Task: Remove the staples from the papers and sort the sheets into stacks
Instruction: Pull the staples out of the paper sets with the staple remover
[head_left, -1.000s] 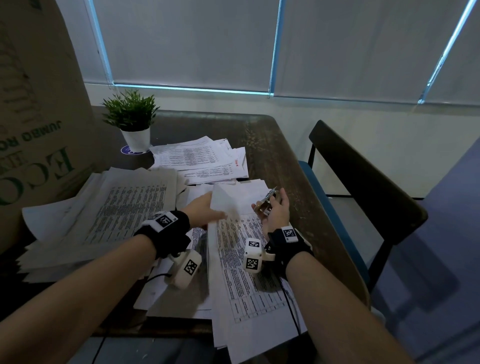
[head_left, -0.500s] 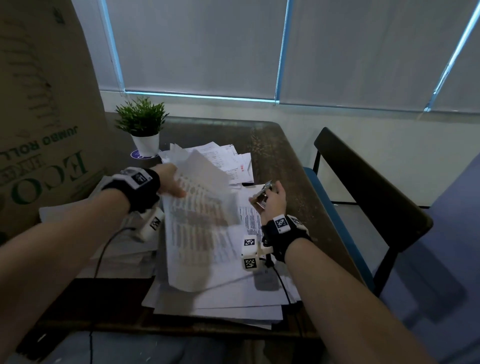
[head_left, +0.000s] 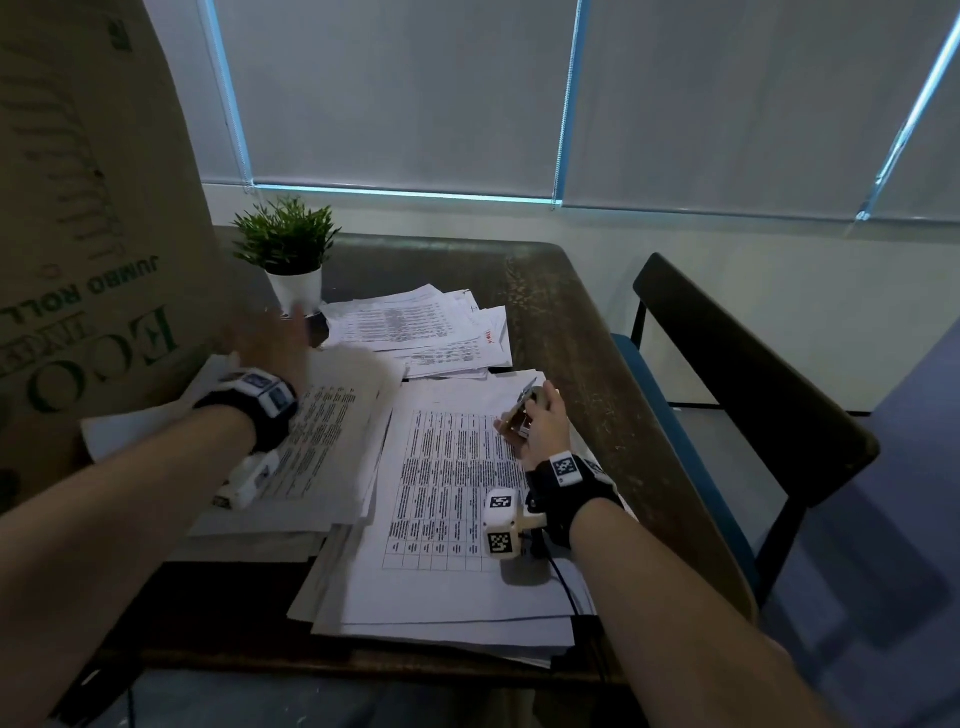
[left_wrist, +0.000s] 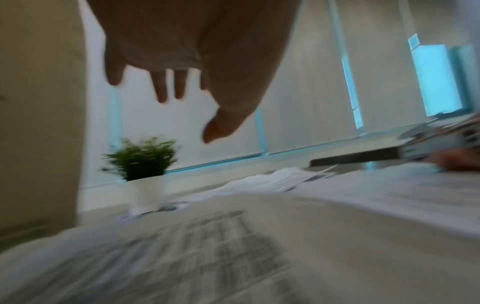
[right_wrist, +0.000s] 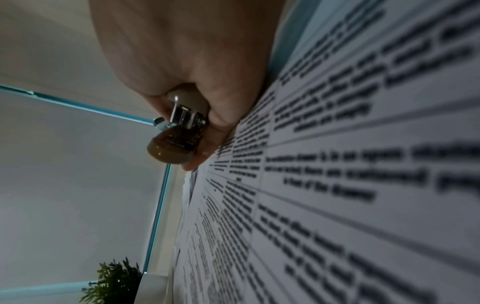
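A small green plant (head_left: 284, 236) in a white pot (head_left: 298, 290) stood at the far left of the dark wooden table (head_left: 587, 364), beside a tall cardboard box (head_left: 88, 218) printed with green lettering. A dark chair (head_left: 743, 374) with a blue seat stood at the table's right edge, and grey roller blinds (head_left: 405, 93) covered the windows behind

White sheets (head_left: 447, 483) printed with black gridded text. Brown-and-silver staple remover (right_wrist: 179, 135). Dark brown, scuffed tabletop (head_left: 571, 332). Green plant (head_left: 285, 236) in white pot (head_left: 298, 291), far left. Tan cardboard box (head_left: 78, 208) with green lettering. Black chair (head_left: 753, 374), blue seat.
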